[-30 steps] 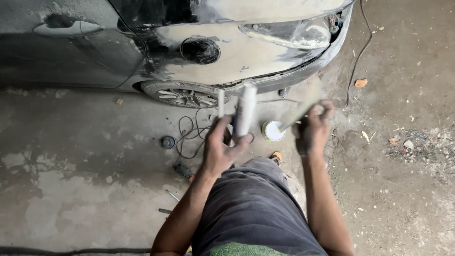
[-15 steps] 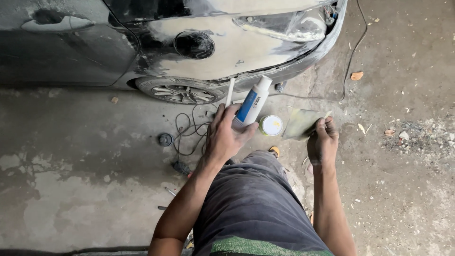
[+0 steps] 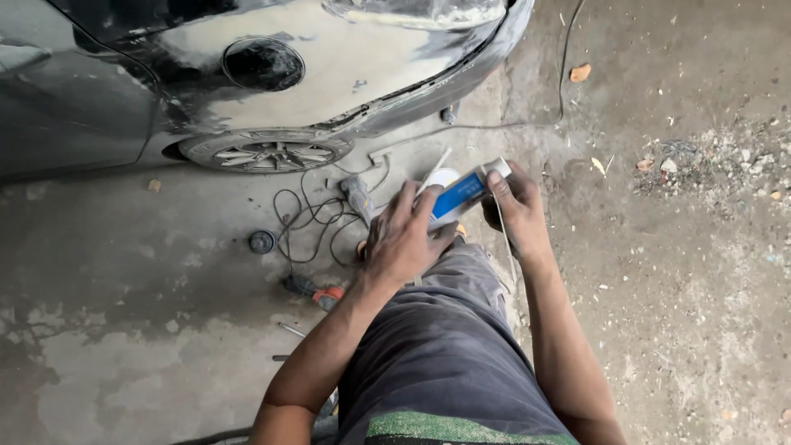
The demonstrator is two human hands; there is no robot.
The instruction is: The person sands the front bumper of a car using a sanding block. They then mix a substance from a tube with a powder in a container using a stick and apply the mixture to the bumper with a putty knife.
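Observation:
My left hand (image 3: 402,241) is closed around a blue and white tube (image 3: 458,195), held tilted over my lap, and a thin white stick (image 3: 433,171) pokes up between its fingers. My right hand (image 3: 517,213) meets the tube at its white cap end (image 3: 499,167), thumb and fingers pinching there. A thin pale sheet (image 3: 503,235), seen edge-on, hangs under that hand. Just behind the tube, a small round white tub (image 3: 445,176) stands on the concrete floor.
A dark car with a pale sanded patch (image 3: 346,66) fills the top left, its wheel (image 3: 264,152) near the floor. A tangled black cable (image 3: 306,222), a power tool (image 3: 315,289) and a round black disc (image 3: 262,241) lie left of my knee. Rubble (image 3: 717,161) lies at right.
Both hands have drawn back toward my lap. The tube has tipped from nearly upright to slanted right, and my right hand has come up from the floor to its cap end.

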